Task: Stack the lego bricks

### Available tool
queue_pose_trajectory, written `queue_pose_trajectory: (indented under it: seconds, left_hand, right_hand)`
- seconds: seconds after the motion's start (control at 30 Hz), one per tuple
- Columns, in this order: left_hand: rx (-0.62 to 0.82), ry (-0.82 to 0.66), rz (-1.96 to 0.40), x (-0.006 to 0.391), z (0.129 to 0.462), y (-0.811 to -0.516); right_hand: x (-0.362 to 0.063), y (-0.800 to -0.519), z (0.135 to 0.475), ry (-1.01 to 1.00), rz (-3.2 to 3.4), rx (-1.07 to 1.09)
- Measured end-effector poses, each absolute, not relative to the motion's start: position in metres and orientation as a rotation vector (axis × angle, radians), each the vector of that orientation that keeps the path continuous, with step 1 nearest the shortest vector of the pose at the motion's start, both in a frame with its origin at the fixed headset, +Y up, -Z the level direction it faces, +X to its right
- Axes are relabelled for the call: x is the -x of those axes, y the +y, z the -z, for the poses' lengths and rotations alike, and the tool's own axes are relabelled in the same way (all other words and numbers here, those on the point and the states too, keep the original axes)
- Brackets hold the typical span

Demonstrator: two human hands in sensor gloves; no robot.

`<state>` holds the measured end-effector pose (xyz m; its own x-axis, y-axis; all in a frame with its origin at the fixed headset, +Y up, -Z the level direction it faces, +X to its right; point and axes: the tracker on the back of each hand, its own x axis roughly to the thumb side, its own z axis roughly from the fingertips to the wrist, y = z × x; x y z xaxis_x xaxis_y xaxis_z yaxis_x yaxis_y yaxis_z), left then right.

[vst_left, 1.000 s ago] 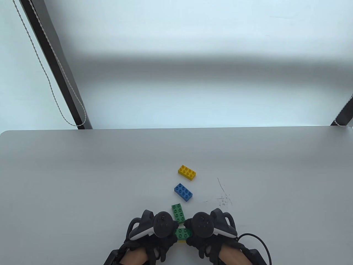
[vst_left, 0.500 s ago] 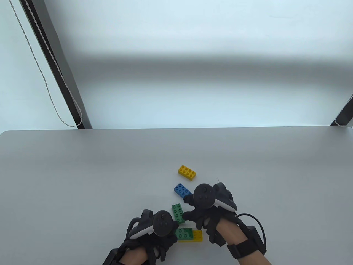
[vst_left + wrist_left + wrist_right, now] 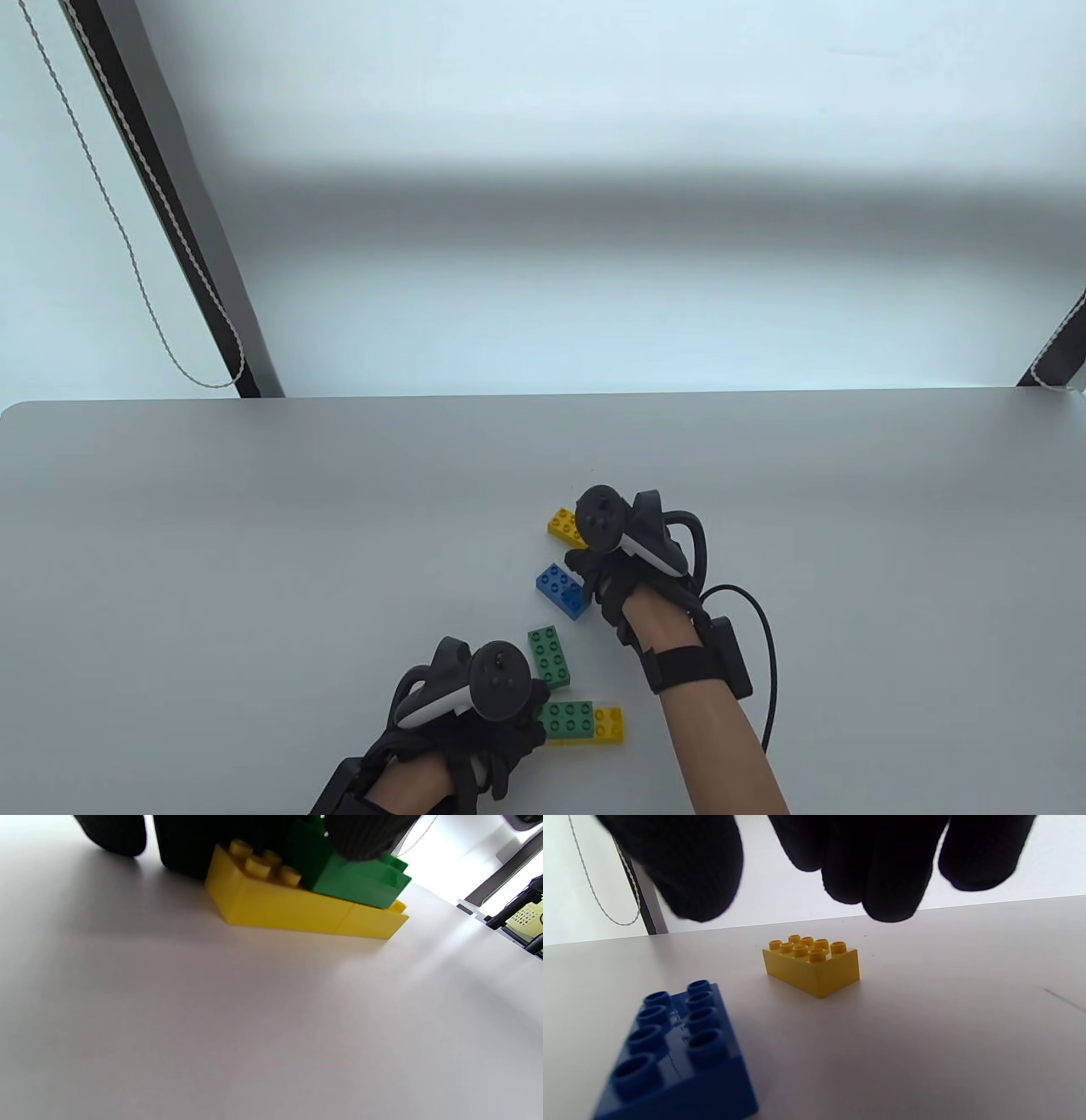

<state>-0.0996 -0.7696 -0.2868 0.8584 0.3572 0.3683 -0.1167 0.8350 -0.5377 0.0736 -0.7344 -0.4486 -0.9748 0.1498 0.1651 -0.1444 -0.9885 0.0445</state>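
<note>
A green brick [image 3: 569,718] sits on top of a yellow brick [image 3: 608,724] near the table's front edge. My left hand [image 3: 533,722] holds this stack at its left end; in the left wrist view my fingers [image 3: 365,836] press on the green brick [image 3: 360,885] above the yellow one [image 3: 297,908]. My right hand [image 3: 582,556] hovers open over a loose yellow brick [image 3: 562,525] and a blue brick [image 3: 560,590]. In the right wrist view my spread fingers [image 3: 882,878] hang above the yellow brick [image 3: 812,967], with the blue brick [image 3: 674,1056] closer.
A second loose green brick [image 3: 550,655] lies between the stack and the blue brick. Pen scribbles mark the table right of my right hand. A black post and a cord [image 3: 127,238] stand beyond the table's far left edge.
My right hand let go of the stack and moved away from me, past the green and blue bricks, to above the loose yellow brick. My left hand and the stack stayed in place.
</note>
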Motion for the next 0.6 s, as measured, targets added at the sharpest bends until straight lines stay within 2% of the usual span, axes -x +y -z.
queue_pose_trajectory:
  seconds: [0.4,0.6]
  left_hand:
    - [0.551,-0.482,-0.27,0.1,0.29,-0.769]
    - [0.556,-0.483,-0.274,0.1,0.291,-0.769]
  right_hand:
    - [-0.05,-0.767,0.474,0.108,-3.135,-0.173]
    - [-0.044,-0.771,0.477,0.088,-3.187,-0.153]
